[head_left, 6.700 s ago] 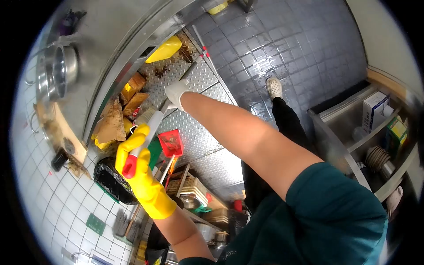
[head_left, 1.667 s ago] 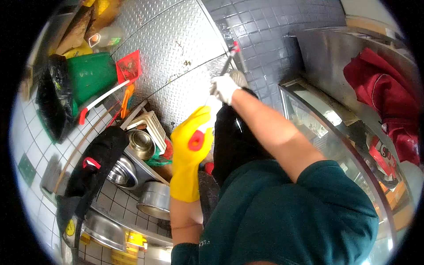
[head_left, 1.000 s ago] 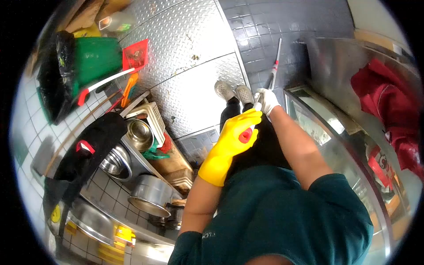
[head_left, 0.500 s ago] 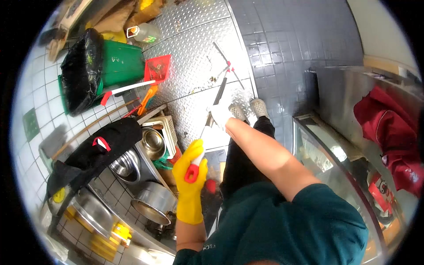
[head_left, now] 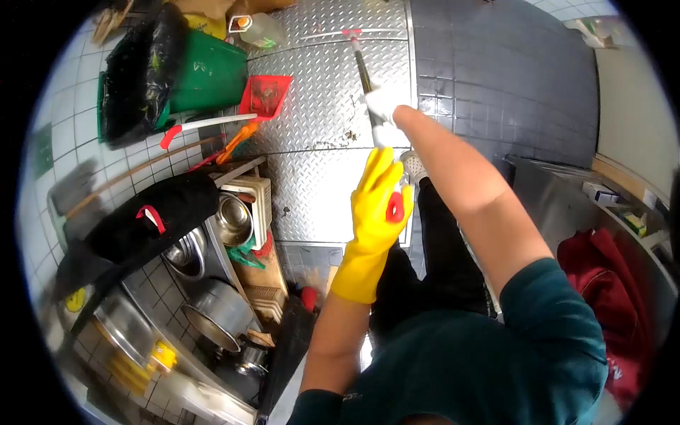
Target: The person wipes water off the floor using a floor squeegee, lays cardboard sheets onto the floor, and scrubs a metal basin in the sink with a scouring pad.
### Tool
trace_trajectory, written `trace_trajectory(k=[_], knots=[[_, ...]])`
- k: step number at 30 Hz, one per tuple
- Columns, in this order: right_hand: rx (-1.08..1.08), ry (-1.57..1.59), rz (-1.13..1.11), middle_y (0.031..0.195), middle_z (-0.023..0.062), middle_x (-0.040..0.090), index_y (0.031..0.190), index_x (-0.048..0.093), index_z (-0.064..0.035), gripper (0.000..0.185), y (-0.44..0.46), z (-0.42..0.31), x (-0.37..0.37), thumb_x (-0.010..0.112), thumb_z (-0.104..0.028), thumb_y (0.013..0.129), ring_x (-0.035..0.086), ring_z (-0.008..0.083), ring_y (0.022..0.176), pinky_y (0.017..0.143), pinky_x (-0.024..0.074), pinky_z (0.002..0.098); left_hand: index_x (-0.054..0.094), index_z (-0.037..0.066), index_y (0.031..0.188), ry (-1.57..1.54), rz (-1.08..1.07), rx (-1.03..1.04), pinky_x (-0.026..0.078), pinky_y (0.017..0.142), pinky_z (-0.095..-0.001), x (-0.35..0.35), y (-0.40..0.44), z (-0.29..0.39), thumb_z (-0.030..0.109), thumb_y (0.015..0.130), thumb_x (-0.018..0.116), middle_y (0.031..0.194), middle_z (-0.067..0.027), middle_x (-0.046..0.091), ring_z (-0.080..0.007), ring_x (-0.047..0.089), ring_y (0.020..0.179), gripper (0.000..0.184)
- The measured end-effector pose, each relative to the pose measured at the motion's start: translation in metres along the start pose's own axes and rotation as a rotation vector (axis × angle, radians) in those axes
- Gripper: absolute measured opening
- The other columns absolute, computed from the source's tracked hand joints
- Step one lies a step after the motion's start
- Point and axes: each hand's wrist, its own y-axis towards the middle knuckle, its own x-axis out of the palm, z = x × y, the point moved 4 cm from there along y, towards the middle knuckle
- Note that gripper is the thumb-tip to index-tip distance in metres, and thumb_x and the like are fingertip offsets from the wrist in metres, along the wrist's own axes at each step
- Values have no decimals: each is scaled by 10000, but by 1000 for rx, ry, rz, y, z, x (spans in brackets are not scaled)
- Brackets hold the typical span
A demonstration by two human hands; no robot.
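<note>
From where I'm standing, the person is holding a long-handled squeegee (head_left: 363,69) with 2 gloved hands. The left hand (head_left: 372,209), in a yellow rubber glove, is gripping the near end: its fingers are closing around the handle and pointing forward along it, and the red end of the grip (head_left: 395,207) is showing at the side of the palm, beside the thumb. The right hand (head_left: 383,103), in a white glove, is wrapping the shaft farther along, its fingers curling shut around it; I can't make out each finger through the glare. A short pale stretch of handle is running between the 2 hands. Beyond the right hand, the dark shaft is leading to a red joint and a thin crosswise head (head_left: 351,33), which is lying on the ribbed metal floor plates (head_left: 312,195), well apart from the fingers of both hands.

A small clump of debris (head_left: 350,135) is sitting on the plates, to the left of the handle. Farther left, a red dustpan (head_left: 268,95) is resting just beside a green bin (head_left: 211,76), and a clear bottle (head_left: 261,32) is lying near the bin. A pale shoe (head_left: 412,164) is showing just beside the left hand.
</note>
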Motion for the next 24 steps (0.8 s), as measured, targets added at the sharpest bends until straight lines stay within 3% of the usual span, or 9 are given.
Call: trace_trajectory(k=[3,5,11,13,15,17,20,23,24], knots=[[37,86,-88,868,119,645,1288,533,-7,441,43,-1,-6,627,-206,905,616,244,718,627,529,390,604,-16,1071,64,19,109,396,1079,-528,19,46,-8,-27,754,697,1276,-255,620,-488,554,1222,330],[106,134,-191,900,181,661,1313,546,-23,464,48,4,1,434,-154,882,669,274,738,582,540,407,597,-4,1046,-14,35,80,407,1066,-525,33,52,-26,-38,734,688,1191,-221,657,-447,594,1180,327],[260,461,-289,790,134,587,1311,499,-11,475,8,11,28,525,0,836,617,264,670,540,517,412,631,-19,1004,5,75,-15,465,1021,-498,25,35,-6,-45,694,673,1072,-196,691,-445,643,1076,314],[275,337,-400,780,111,595,1203,468,8,400,-14,13,42,584,38,822,592,208,607,509,506,362,634,-21,1008,36,33,-69,459,1027,-508,12,22,14,-45,686,668,1065,-190,694,-448,642,1075,325],[284,72,-503,870,164,659,1220,462,42,383,-36,18,61,588,4,860,643,229,660,531,530,366,633,-11,1016,59,1,-126,443,1050,-516,1,-1,27,-28,676,668,1100,-185,693,-440,630,1118,342],[337,-35,-417,935,207,688,1233,460,69,367,-67,22,75,580,-35,902,683,249,719,552,549,358,627,-4,1010,57,-34,-177,442,1058,-513,-12,-29,35,-9,664,684,1130,-185,687,-433,617,1153,351],[-269,-811,-711,971,257,657,1243,402,83,354,-90,46,130,530,-40,936,720,297,797,594,594,370,630,5,1013,32,-33,-224,435,1073,-495,-33,-67,48,-4,663,685,1134,-180,695,-429,609,1174,354],[-131,-647,-671,1088,237,654,1092,688,59,294,-116,87,161,635,-111,858,648,362,1024,942,487,407,631,-2,1012,-9,-22,-276,404,1101,-525,-48,-104,57,-12,659,674,1132,-197,696,-431,618,1154,355],[68,-454,-600,1125,262,630,1097,681,70,301,-133,83,159,628,-110,861,642,376,1041,942,489,413,632,-2,1019,-23,-13,-284,398,1102,-535,-52,-115,59,-9,667,664,1130,-195,698,-431,624,1144,353]])
